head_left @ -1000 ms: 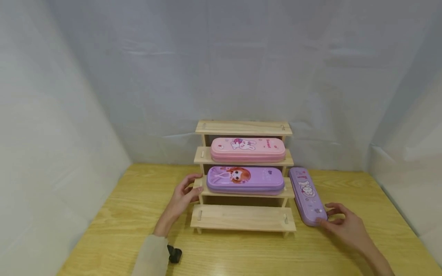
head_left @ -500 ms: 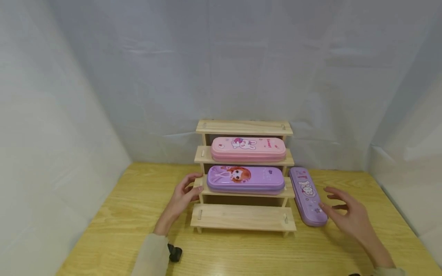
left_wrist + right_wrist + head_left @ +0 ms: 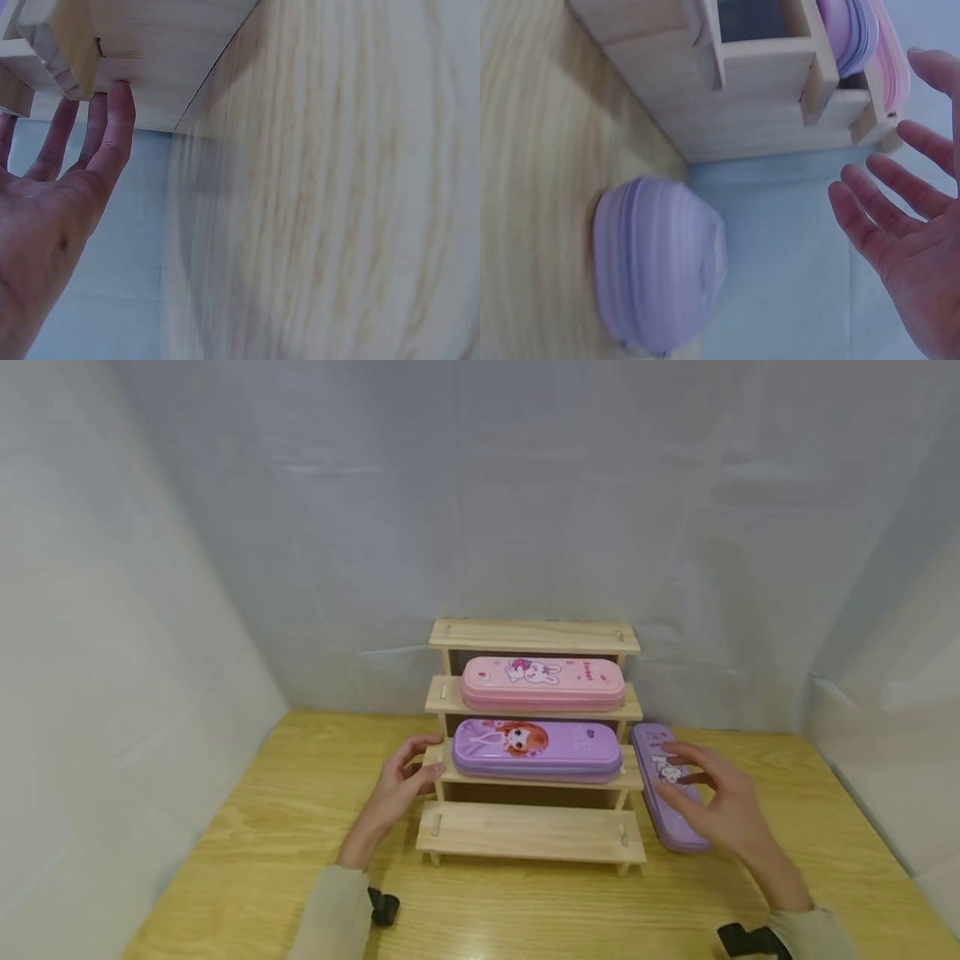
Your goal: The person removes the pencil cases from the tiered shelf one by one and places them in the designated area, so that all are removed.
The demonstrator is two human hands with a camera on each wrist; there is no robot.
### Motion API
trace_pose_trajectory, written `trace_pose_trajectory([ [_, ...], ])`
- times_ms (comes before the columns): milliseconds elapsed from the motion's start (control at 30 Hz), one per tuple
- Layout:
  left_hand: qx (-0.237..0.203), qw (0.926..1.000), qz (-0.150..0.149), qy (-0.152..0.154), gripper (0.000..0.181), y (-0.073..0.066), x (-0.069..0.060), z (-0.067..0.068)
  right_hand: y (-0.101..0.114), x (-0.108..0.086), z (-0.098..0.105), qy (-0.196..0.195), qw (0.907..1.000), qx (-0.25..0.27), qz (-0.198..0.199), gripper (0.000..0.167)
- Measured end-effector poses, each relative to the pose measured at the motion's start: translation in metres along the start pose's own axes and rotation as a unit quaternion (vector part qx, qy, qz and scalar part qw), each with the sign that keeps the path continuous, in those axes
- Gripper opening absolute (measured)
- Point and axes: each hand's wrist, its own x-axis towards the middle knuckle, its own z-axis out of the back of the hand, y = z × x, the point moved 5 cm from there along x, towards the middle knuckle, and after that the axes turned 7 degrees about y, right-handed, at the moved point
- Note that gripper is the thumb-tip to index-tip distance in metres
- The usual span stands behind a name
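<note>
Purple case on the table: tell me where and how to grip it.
Probably pinch the case across its middle, by its long sides, right hand from above: it lies flat, long and narrow, with the wooden rack on its left.

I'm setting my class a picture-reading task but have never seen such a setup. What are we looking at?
There is no machine here: one person works with two bare hands. The wide view comes from a camera worn on the head; the other two come from cameras on the wrists. On the table stands a four-step wooden stand. It bears a pink case on the second step from the top and, one step lower, a purple case with a red-haired cartoon figure. Beside it, a lilac case lies on the table. The left hand touches the stand's left side. The right hand holds nothing; its wrist view shows it apart from the lilac case.
</note>
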Motion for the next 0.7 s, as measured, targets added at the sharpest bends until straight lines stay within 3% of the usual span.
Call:
trace_pose_trajectory([
  [433,-0.002,1.0,-0.001,-0.002,0.043,0.001,-0.003,0.003,0.017,0.032,-0.025,0.041,0.9985,-0.008,0.035,0.054],
  [700,-0.004,1.0,-0.006,0.003,0.043,0.001,0.001,0.0,0.019,0.041,-0.037,0.08,0.9958,-0.043,-0.012,0.056],
])
